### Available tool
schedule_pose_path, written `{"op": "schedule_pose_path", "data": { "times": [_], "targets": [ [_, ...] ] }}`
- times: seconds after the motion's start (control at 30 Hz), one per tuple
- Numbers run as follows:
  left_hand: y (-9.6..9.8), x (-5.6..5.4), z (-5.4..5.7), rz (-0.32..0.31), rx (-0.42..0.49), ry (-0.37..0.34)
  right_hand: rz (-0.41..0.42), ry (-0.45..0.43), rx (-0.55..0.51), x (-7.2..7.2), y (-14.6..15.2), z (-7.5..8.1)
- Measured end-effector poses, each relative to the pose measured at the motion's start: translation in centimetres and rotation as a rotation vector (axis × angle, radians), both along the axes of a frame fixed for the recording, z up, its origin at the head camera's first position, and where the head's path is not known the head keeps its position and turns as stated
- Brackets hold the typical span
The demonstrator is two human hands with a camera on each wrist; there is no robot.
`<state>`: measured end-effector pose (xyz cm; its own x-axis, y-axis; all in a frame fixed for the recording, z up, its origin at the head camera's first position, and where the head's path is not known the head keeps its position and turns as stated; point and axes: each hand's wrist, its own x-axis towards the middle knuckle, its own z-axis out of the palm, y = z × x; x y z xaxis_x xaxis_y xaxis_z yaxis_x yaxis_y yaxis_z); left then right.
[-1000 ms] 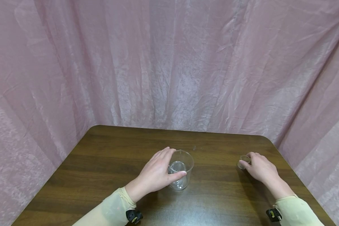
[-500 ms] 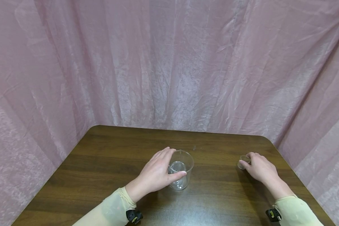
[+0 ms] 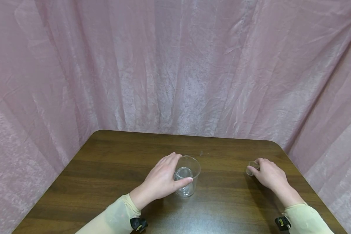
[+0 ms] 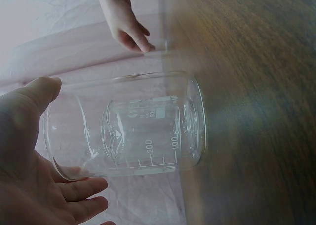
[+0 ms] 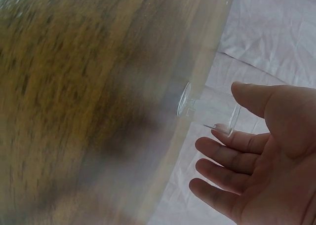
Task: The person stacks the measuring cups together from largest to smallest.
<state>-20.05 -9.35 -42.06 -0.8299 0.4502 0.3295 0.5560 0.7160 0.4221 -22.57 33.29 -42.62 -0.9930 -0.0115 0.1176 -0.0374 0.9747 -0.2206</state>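
Observation:
My left hand [image 3: 163, 178] grips a large clear glass beaker [image 3: 194, 182] near its rim, thumb on the near side and fingers around the far side. The beaker stands upright on the table, and its white scale marks face the left wrist camera. Inside it sits a smaller clear glass beaker [image 4: 140, 131]. Far to the right, my right hand [image 3: 270, 174] pinches a tiny clear glass beaker [image 5: 212, 109] by its rim between thumb and index finger. In the right wrist view its base is right at the tabletop, while the other fingers extend alongside.
The brown wooden table [image 3: 117, 156] has rounded far corners. Pink velvety curtains [image 3: 175, 71] hang behind it and along both sides. A small clear speck [image 3: 201, 153] lies on the tabletop behind the large beaker. Black wrist cameras [image 3: 138, 224] sit at both sleeves.

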Motion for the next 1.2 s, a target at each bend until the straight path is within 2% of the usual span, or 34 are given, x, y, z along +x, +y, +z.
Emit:
{"op": "schedule_pose_path", "data": {
  "times": [0.4,1.2],
  "targets": [
    [0.0,0.1,0.1,0.003,-0.006,-0.006,0.004,0.011,-0.004,0.1,0.2,-0.3],
    [0.0,0.0,0.0,0.001,-0.005,-0.009,0.033,0.078,-0.022,0.8,-1.7,1.0]
  ]
}}
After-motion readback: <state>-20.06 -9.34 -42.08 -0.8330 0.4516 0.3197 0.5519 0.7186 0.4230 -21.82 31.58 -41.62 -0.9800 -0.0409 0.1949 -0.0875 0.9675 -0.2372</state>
